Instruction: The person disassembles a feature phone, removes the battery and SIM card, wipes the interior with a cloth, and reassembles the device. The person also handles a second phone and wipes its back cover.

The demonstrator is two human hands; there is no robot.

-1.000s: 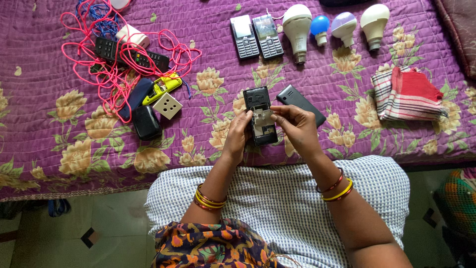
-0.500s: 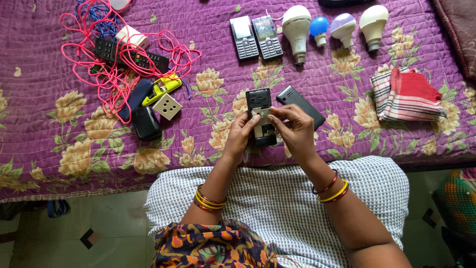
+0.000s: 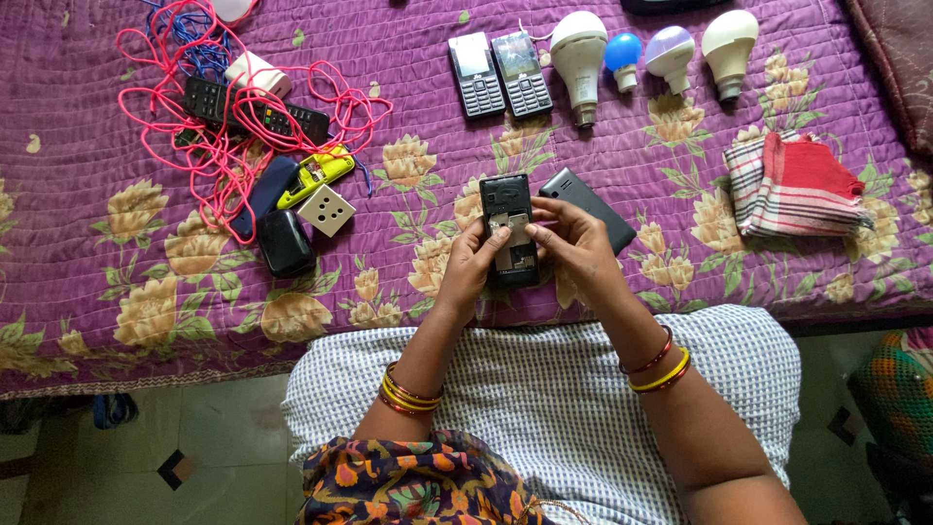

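Hands meet over the near edge of a purple quilt [image 3: 117, 292] with yellow flowers. The left hand [image 3: 473, 264] cups a black phone [image 3: 507, 209] from the side, back cover off, its inside facing up; fingers are wrapped round its lower left edge and the thumb lies on the open back. The right hand [image 3: 573, 243] closes on the phone from the other side, fingertips [image 3: 537, 216] pressed at the middle of the open compartment, perhaps pinching something small there; it is too tiny to tell what. The phone is held just above the quilt, tilted a little toward the person.

Just beside the right hand, touching its knuckles or nearly so, lies the back cover [image 3: 590, 204], dark and flat, set at a slant. Farther up the quilt two keypad phones [image 3: 499, 74] lie side by side, and to their right four bulbs [image 3: 651, 53] stand in a row: white, small blue, pale violet, white. A folded red checked cloth [image 3: 792, 185] sits to the right, well apart from the hands. To the left a tangle of pink wire [image 3: 233, 117] spreads over black remotes [image 3: 255, 112], with a yellow tester [image 3: 316, 175], a white socket cube [image 3: 325, 210] and a dark case [image 3: 284, 243] near it.

Bangles, red and yellow, ring both wrists.
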